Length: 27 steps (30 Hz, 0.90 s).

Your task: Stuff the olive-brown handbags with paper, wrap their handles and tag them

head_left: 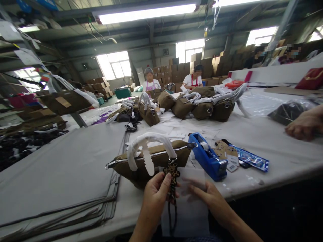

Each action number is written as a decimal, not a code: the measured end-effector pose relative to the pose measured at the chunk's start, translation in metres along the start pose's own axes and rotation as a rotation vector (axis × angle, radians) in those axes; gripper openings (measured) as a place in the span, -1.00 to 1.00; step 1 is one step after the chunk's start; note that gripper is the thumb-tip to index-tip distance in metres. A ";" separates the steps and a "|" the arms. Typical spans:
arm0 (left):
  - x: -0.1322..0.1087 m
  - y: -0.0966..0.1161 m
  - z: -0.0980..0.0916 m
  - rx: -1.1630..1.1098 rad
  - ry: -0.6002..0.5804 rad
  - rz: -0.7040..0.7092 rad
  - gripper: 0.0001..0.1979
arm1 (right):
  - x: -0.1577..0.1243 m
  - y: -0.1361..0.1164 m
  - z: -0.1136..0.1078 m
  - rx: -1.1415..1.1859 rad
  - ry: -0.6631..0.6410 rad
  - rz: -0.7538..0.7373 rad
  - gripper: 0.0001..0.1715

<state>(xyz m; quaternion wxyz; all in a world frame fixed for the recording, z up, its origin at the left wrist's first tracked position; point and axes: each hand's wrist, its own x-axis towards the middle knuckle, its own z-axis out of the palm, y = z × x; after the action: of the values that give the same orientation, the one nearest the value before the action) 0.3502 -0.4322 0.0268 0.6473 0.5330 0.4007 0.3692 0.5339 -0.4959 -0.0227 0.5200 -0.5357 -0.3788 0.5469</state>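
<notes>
An olive handbag (161, 153) with a silver zip stands on the table in front of me, its handle (151, 137) wrapped in white paper. From the handle's ring hangs a leopard-print charm (172, 172) with a dark cord. My left hand (158, 188) pinches this charm between thumb and fingers. A translucent white sheet (185, 215) lies behind the charm and cord, in front of the bag. At the sheet's right side is my right hand (208, 195), its fingers stretched out and partly behind the sheet; whether it grips the sheet is unclear.
Right of the bag sits a blue tape dispenser (208, 156), with tags (228, 156) and a blue packet (252, 158) beyond. Several olive bags (202, 106) line the far side. Flat grey sheets (63, 174) are stacked at left. Another person's hand (305, 124) rests at far right.
</notes>
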 end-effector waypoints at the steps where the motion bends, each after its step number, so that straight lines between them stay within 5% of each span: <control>1: -0.002 -0.002 0.004 -0.051 -0.018 -0.026 -0.49 | 0.004 -0.004 0.006 0.033 -0.032 -0.007 -0.45; 9: 0.006 -0.034 0.005 0.011 0.137 0.096 -0.51 | 0.030 -0.029 0.028 0.281 -0.115 -0.080 -0.51; 18: 0.003 -0.052 0.009 0.069 0.185 0.232 -0.61 | 0.039 -0.050 0.031 -0.038 -0.067 -0.294 -0.52; 22: -0.021 -0.049 0.000 0.248 0.605 0.426 -0.61 | 0.040 -0.057 0.029 -0.031 -0.102 -0.283 -0.50; 24: -0.026 -0.043 -0.009 0.275 0.715 0.444 -0.59 | 0.039 -0.059 0.027 -0.009 -0.137 -0.259 -0.48; 27: -0.020 -0.034 -0.020 0.124 0.558 0.273 -0.47 | 0.038 -0.062 0.023 -0.008 -0.159 -0.209 -0.44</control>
<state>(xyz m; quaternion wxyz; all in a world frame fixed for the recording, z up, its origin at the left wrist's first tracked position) 0.3253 -0.4474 -0.0070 0.4229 0.4985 0.5095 0.5595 0.5263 -0.4447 0.0333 0.5403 -0.4504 -0.4749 0.5288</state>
